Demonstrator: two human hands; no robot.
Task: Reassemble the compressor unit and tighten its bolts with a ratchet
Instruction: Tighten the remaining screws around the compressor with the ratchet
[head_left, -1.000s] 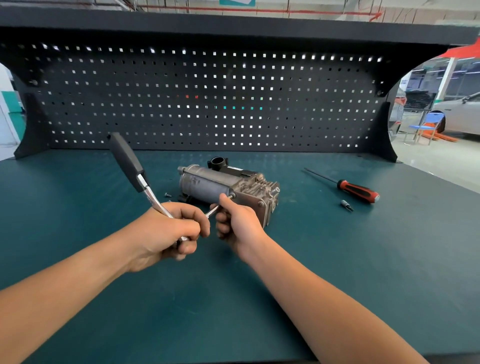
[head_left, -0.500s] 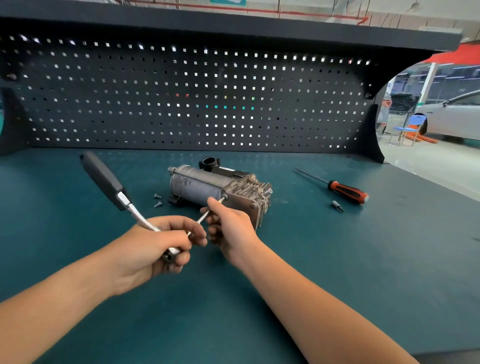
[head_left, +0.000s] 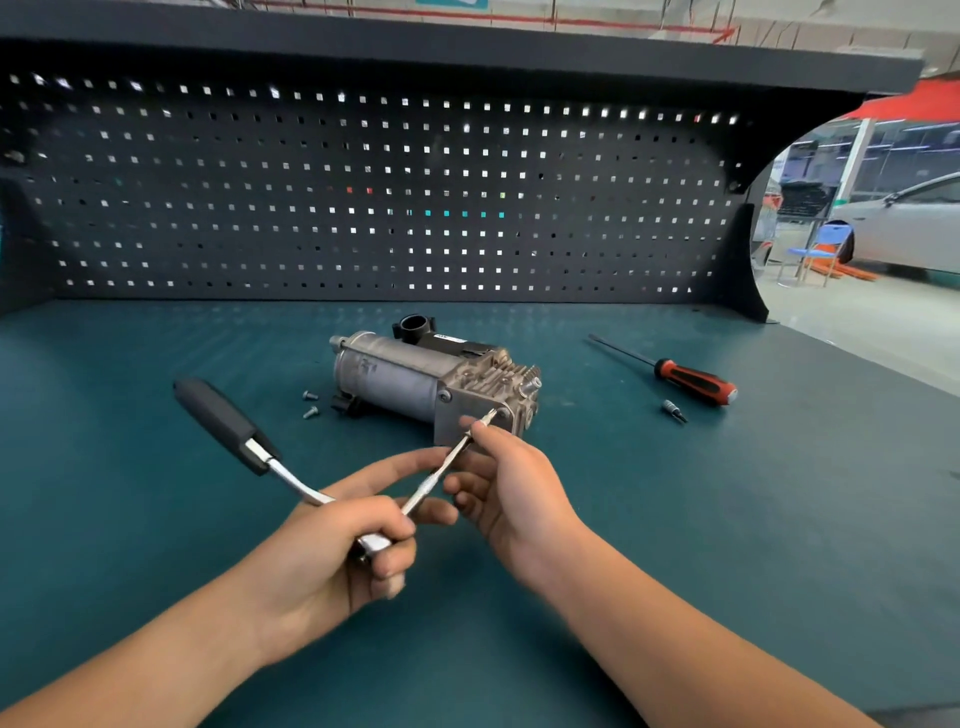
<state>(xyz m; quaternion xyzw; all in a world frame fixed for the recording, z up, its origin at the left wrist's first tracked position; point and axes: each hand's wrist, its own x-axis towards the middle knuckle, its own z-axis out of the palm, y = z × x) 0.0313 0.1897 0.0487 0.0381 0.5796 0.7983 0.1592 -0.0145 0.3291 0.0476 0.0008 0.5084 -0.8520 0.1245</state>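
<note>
Tightening looks under way: the grey cylindrical metal compressor unit (head_left: 395, 379) lies on the teal bench (head_left: 675, 519), the left hand (head_left: 332, 551) gripping the black-handled chrome ratchet (head_left: 218, 415), the right hand (head_left: 511, 488) pinching its thin steel extension bar (head_left: 441, 467) against the compressor's end plate (head_left: 462, 410), and two small loose screws (head_left: 310, 412) just left of the compressor apparently unfitted.

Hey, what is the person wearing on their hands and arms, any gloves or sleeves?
Nothing shows. The left hand and right hand are bare, no gloves, rings or watch visible; the left forearm and right forearm are uncovered to the frame edge, no sleeve in view.
</note>
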